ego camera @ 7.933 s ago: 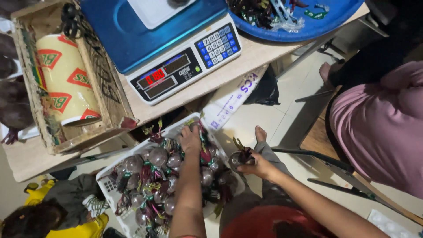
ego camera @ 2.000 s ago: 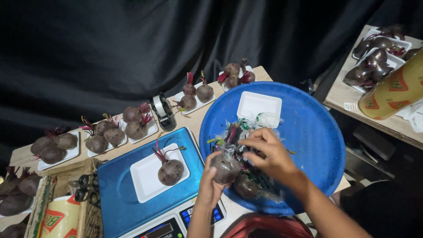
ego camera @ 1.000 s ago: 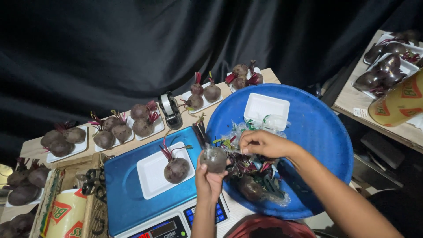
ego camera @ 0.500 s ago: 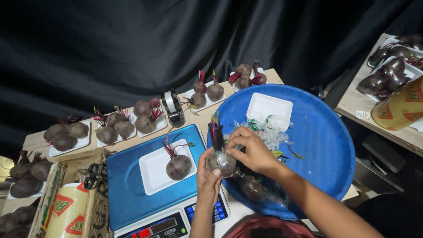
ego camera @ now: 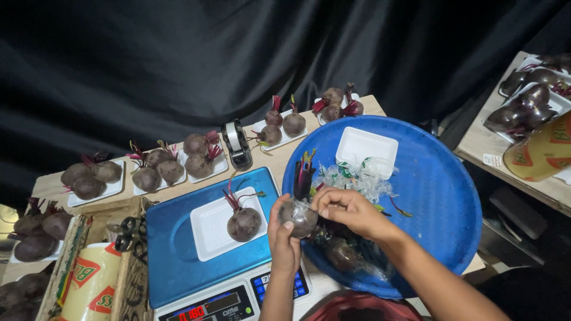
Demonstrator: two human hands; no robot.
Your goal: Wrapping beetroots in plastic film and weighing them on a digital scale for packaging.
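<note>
Beetroot point(ego camera: 298, 216), round and dark with cut red stalks pointing up, held at the near-left rim of the blue round tray point(ego camera: 440, 196), beside the scale. Left hand point(ego camera: 284, 239) cups the root from below, thumb pressed on its front. Right hand point(ego camera: 348, 208) meets it from the right, fingertips point(ego camera: 317, 202) pinched on what looks like clear film at the root's upper side. Crumpled clear film point(ego camera: 357, 178) and an empty white foam tray point(ego camera: 366, 147) lie in the blue tray behind the hands; another wrapped beetroot point(ego camera: 342, 252) lies under the right wrist. Blue scale point(ego camera: 172, 249) to the left carries a white tray point(ego camera: 208, 232) with one beetroot point(ego camera: 244, 223). Trays of beetroots point(ego camera: 178, 166) line the table's far edge, with a tape dispenser point(ego camera: 237, 142) between them.
</note>
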